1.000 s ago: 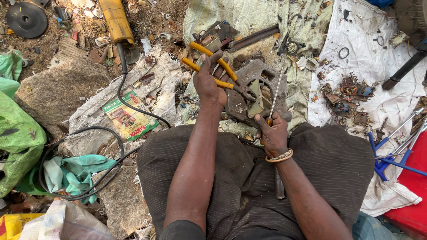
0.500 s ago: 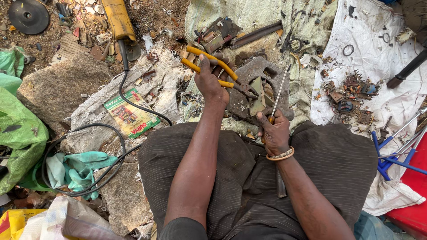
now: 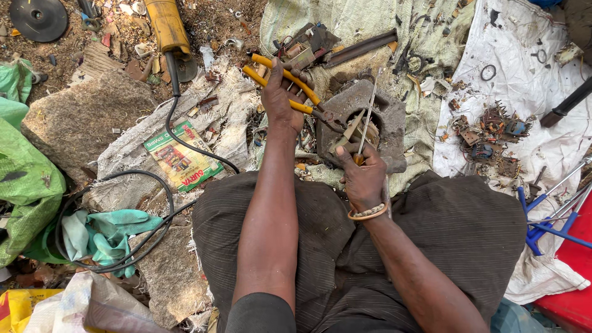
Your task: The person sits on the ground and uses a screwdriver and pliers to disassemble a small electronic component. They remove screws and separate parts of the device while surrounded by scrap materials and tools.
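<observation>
My left hand grips yellow-handled pliers, whose jaws reach toward the hollow of a grey metal block on the ground before my knees. My right hand, with a bangle on its wrist, holds a thin metal rod upright over the same hollow, together with a small flat metal piece. Both hands sit close together at the block. My lap is covered by dark striped cloth.
A yellow power tool with a black cable lies at the upper left. A green printed packet, green gloves, a green sack, scrap circuit parts on white cloth, and blue metal legs surround me.
My left hand with the pliers has shifted slightly over the block. My right hand has stayed at the rod, and the view has moved a little.
</observation>
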